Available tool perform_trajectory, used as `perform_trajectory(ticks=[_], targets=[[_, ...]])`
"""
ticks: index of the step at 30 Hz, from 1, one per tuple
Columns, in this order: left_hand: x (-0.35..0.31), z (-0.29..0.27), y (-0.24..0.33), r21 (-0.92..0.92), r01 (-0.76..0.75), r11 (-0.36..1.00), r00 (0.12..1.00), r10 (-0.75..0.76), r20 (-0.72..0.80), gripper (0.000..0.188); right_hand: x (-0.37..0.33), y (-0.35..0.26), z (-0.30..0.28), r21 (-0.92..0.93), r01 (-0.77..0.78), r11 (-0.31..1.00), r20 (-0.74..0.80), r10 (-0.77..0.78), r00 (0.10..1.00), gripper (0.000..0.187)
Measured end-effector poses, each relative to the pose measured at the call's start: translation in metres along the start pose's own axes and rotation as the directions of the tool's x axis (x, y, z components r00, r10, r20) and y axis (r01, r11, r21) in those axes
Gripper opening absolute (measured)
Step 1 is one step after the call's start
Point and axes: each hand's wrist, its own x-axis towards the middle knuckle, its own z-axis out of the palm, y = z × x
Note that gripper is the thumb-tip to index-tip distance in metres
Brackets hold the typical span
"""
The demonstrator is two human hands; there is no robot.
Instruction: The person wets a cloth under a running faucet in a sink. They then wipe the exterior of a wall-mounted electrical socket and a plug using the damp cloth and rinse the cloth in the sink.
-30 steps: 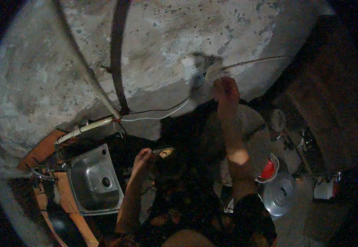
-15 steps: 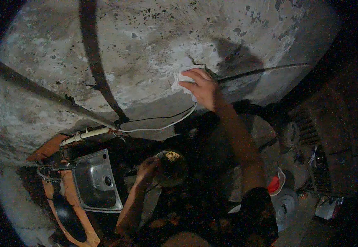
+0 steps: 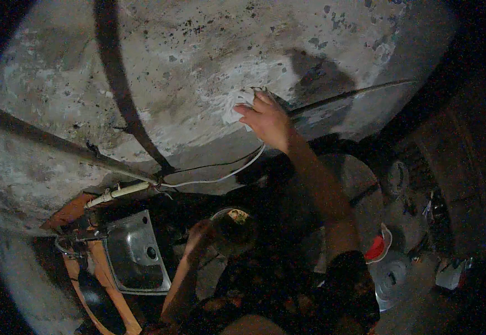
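Observation:
My right hand (image 3: 268, 120) is raised against the stained wall, its fingers closed over a crumpled white piece (image 3: 240, 108) that looks like cloth or paper. The upper end of a white cord (image 3: 215, 180) runs up to this hand and disappears behind it. Lower down, my left hand (image 3: 200, 233) grips the rim of a round bowl (image 3: 216, 216). Something yellowish (image 3: 237, 215) shows inside the bowl, too dark to name. Shadow hides most of the left fingers.
A metal sink (image 3: 137, 251) stands at left, beside an orange-brown board (image 3: 106, 268). A pale pipe (image 3: 123, 192) and dark cables run along the wall (image 3: 198, 61). At right are a round lidded thing (image 3: 340, 178), a red-and-white container (image 3: 376, 248) and a grey lid (image 3: 391, 273).
My right hand has shifted slightly left on the wall, and the white piece is bunched differently under its fingers. The left hand still grips the bowl. The whole view has tilted a little.

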Motion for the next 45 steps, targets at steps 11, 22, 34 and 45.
perform_trajectory(ticks=[11,22,34,45], targets=[[-0.001,0.004,0.001,0.177,0.017,0.984,0.988,0.011,-0.156,0.021,-0.038,0.031,-0.016,-0.035,-0.241,0.97,-0.17,0.232,0.958,0.012],[-0.003,0.013,0.001,0.229,-0.014,0.973,0.986,0.051,-0.16,0.019,0.001,-0.006,0.004,0.06,0.013,0.998,-0.118,-0.006,0.993,0.012],[-0.007,-0.009,-0.022,0.017,0.02,1.0,0.992,-0.018,-0.126,0.021,-0.037,0.006,0.005,0.475,-0.664,0.578,-0.23,0.809,0.541,0.026],[-0.006,0.013,0.004,0.127,0.035,0.991,0.999,-0.033,-0.017,0.026,-0.069,0.017,0.04,0.4,-0.613,0.682,-0.375,0.732,0.57,0.025]])
